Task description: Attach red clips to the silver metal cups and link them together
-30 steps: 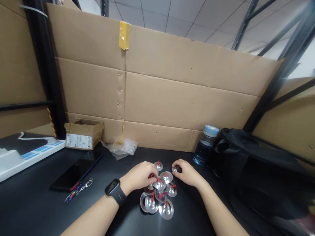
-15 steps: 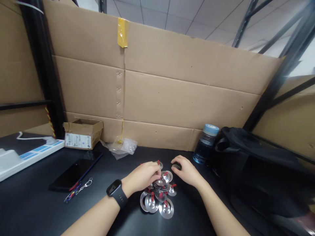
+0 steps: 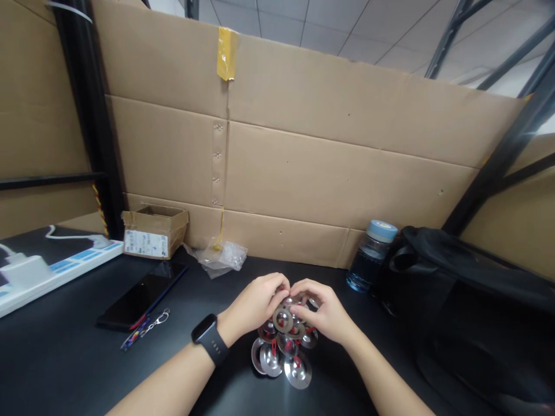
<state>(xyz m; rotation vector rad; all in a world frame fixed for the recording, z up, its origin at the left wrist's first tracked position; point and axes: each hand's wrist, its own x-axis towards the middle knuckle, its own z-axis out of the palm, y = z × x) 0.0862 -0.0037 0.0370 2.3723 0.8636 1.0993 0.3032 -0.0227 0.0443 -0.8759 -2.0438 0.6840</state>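
Small silver finger cymbals with red loops [image 3: 271, 359] lie in an overlapping heap on the black table. At the far side of the heap my left hand [image 3: 260, 303], wearing a black watch [image 3: 209, 340] on its wrist, has thumb and fingers pinched on a cymbal [image 3: 283, 319] tilted toward me. My right hand [image 3: 323, 309] curls in from the other side, thumb and fingers closed round another cymbal. The fingertips of both hands meet above the pile. They partly cover the cymbals there, so the exact grips are hard to see.
At left are a white power strip [image 3: 69, 277], a dark phone [image 3: 143, 294], a keychain [image 3: 143, 330] and a small cardboard box [image 3: 155, 231]. Clear plastic wrap [image 3: 221, 259] lies behind. A blue-capped bottle [image 3: 370, 257] and a black bag [image 3: 468, 312] stand at right, before a cardboard wall [image 3: 303, 173].
My right hand has moved left from the heap's right edge to meet my left hand. The cymbal by my left hand has been lifted and tilted. The view has shifted slightly.
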